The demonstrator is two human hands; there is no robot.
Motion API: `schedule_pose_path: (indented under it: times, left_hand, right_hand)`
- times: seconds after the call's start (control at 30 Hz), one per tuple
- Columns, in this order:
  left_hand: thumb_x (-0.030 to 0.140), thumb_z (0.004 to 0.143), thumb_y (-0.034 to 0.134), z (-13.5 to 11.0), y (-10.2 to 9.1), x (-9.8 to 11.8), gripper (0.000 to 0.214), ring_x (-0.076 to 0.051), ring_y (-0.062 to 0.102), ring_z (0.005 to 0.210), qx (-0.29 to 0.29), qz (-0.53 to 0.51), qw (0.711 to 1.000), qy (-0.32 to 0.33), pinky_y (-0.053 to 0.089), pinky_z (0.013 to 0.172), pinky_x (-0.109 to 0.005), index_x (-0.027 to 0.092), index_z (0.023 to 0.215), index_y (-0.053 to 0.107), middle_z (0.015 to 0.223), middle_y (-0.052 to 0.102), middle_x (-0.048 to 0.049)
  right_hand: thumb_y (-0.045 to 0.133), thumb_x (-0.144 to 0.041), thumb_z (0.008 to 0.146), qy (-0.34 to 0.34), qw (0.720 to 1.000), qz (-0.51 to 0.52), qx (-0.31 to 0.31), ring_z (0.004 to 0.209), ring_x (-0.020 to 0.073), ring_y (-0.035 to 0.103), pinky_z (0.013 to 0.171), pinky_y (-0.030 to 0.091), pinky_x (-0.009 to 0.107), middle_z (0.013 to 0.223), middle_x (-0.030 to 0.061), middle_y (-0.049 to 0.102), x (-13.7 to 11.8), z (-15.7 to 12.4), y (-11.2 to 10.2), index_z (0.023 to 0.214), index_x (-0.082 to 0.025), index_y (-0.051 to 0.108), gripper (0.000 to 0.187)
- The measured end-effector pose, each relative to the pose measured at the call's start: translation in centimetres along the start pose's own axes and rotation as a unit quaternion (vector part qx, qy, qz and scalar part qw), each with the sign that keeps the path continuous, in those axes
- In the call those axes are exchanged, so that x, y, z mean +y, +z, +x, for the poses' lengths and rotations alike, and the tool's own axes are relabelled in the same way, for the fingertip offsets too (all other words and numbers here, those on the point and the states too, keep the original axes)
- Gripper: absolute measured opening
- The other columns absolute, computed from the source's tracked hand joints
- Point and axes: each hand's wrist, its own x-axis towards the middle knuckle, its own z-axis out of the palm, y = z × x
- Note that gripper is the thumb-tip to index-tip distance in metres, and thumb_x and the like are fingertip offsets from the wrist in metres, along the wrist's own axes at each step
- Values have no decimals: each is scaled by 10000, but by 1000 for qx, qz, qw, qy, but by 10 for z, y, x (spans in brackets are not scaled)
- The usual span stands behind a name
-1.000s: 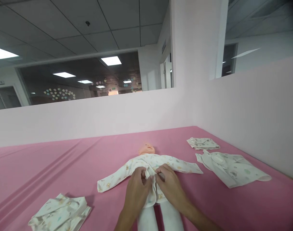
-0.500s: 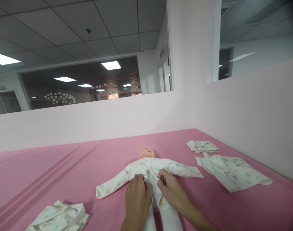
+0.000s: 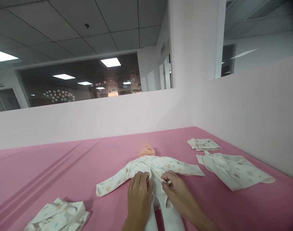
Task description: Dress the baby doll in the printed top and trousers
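Note:
A baby doll [image 3: 147,150] lies on its back, dressed in a white baby top [image 3: 135,168] with small printed animals and long sleeves spread wide. The front of the top lies parted over white cloth on the doll's belly and legs. My left hand [image 3: 139,195] is closed on the front edge on the left side, its fingertips partly hidden. On the opposite side, my right hand [image 3: 176,192] pinches the other front edge between thumb and fingers. White trouser legs [image 3: 172,218] show below the hands.
A pink sheet [image 3: 64,173] covers the surface. Folded printed clothes [image 3: 59,215] lie at the front left. At the right are another folded garment [image 3: 204,144] and a loosely spread white garment [image 3: 235,170]. White walls [image 3: 100,120] with windows border the back and right.
Both hands have shifted slightly right along the top's front edges, and my right fingers have loosened a little. The camera view has tilted slightly downward.

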Motion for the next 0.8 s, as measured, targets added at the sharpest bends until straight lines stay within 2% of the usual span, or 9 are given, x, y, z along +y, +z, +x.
schedule_pose_path:
  times: [0.13, 0.2, 0.3, 0.37, 0.47, 0.57, 0.67, 0.8]
  left_hand:
    - [106, 913, 395, -1, 2, 1, 190, -167, 553, 666, 14, 13, 999, 51, 405, 577, -277, 208, 904, 556, 755, 580, -11]
    - [118, 922, 390, -1, 2, 2, 193, -165, 557, 663, 24, 16, 997, 68, 400, 573, -274, 207, 887, 557, 738, 580, -8]
    - [129, 926, 395, -1, 2, 3, 197, -161, 563, 659, 13, 12, 998, 63, 402, 573, -270, 208, 860, 563, 733, 590, -6]
    - [126, 928, 393, -2, 2, 3, 208, -157, 566, 657, 4, 19, 998, 61, 403, 573, -266, 207, 855, 570, 738, 599, -8]
    - [124, 932, 385, -3, 2, 3, 219, -153, 570, 656, -1, 38, 997, 68, 401, 570, -260, 200, 863, 579, 743, 606, -13]
    - [107, 921, 390, -2, 2, 4, 222, -157, 573, 661, 0, 52, 996, 70, 389, 564, -262, 196, 853, 581, 743, 611, -15]
    - [102, 911, 408, -2, 4, 5, 213, -160, 565, 650, 5, 46, 997, 59, 378, 565, -267, 200, 830, 578, 726, 608, -12]
    - [89, 892, 436, -4, 5, 7, 193, -165, 547, 623, 12, 39, 998, 54, 358, 553, -270, 204, 805, 564, 700, 595, -6]
  right_hand:
    - [424, -354, 850, 34, 994, 108, 10, 430, 60, 446, 379, 349, 228, 933, 3, 554, -6, 1, 7, 855, -204, 554, 199]
    - [464, -387, 840, 28, 991, 130, 29, 483, 75, 464, 376, 332, 217, 969, 21, 588, -9, 2, 11, 907, -204, 594, 234]
    - [497, -410, 840, 19, 989, 140, 40, 529, 98, 462, 407, 334, 208, 830, 9, 598, -9, 2, 17, 967, -208, 634, 276]
    - [495, -428, 848, 31, 989, 141, 36, 491, 98, 416, 403, 317, 211, 697, -14, 550, -7, 1, 20, 986, -206, 648, 304]
    - [484, -442, 858, 41, 989, 133, 39, 453, 92, 388, 411, 320, 220, 638, -26, 527, -3, 0, 22, 982, -202, 665, 324]
    - [463, -437, 873, 35, 993, 107, 46, 478, 110, 446, 425, 339, 227, 640, -16, 553, -2, -1, 22, 984, -207, 676, 332]
    - [452, -428, 882, 23, 995, 80, 51, 595, 161, 549, 466, 393, 237, 626, -1, 567, -4, -1, 22, 980, -213, 686, 332]
    - [467, -385, 878, 0, 996, 65, 67, 774, 198, 628, 670, 507, 291, 806, 37, 676, -5, -3, 24, 962, -217, 689, 291]
